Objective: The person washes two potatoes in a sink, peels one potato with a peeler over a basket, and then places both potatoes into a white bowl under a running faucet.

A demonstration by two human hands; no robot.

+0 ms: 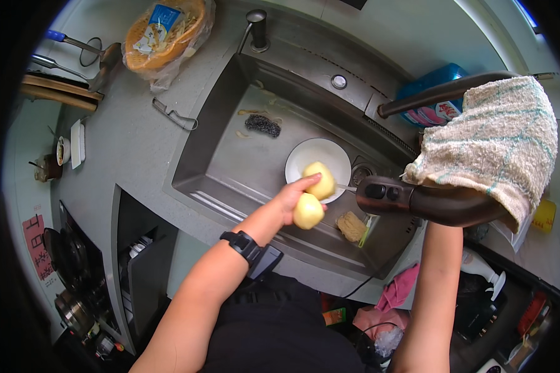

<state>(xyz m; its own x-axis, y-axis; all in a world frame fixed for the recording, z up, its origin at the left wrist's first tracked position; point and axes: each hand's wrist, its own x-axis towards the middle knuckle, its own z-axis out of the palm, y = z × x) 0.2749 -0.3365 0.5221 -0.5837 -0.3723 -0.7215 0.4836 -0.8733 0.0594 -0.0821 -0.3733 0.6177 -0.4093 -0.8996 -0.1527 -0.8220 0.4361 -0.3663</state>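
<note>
My left hand [290,198] holds two peeled potatoes over the stainless steel sink [228,154]. The upper potato [320,179] lies under my thumb; the lower potato [308,212] rests against my fingers and palm. Below them, a white bowl [305,156] sits on the sink floor beside the drain [362,173]. A thin whitish stream, apparently water, comes from the dark faucet spout [385,195] towards the upper potato. My right forearm [441,265] reaches up on the right, but the faucet and a checked towel [499,130] draped over it hide my right hand.
A steel wool scrubber [262,126] and peel scraps lie in the sink, with a tan sponge [351,227] nearer me. On the left counter are a peeler [173,114] and an orange basket [137,49] in plastic. A blue bottle [431,77] stands behind the faucet.
</note>
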